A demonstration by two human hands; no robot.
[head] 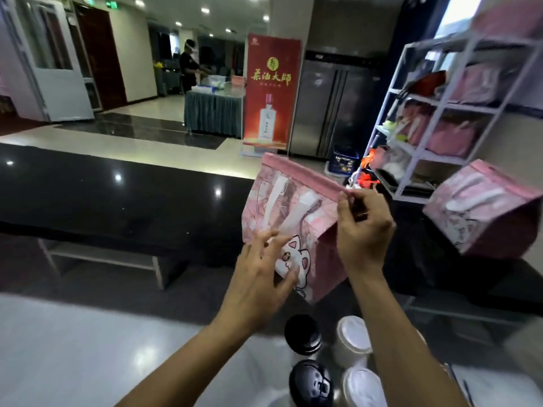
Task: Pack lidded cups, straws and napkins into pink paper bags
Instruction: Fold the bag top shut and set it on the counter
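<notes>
A pink paper bag [296, 207] with a white cat print is held up in front of me, its top folded over. My right hand [363, 227] pinches the folded top edge at its right end. My left hand [264, 277] lies against the bag's front face with fingers spread and fairly straight. Below my arms stand lidded cups: two with black lids [302, 333] [311, 383] and two with white lids [352, 336] [363, 386]. A second pink bag [484, 212] with its top folded stands at the right.
A grey shelf rack [440, 113] at the right holds more pink bags. A dark glossy counter [102, 195] runs across the middle. Beyond are a red banner [271, 95], a steel fridge [332, 110] and a person at a skirted table [214, 113].
</notes>
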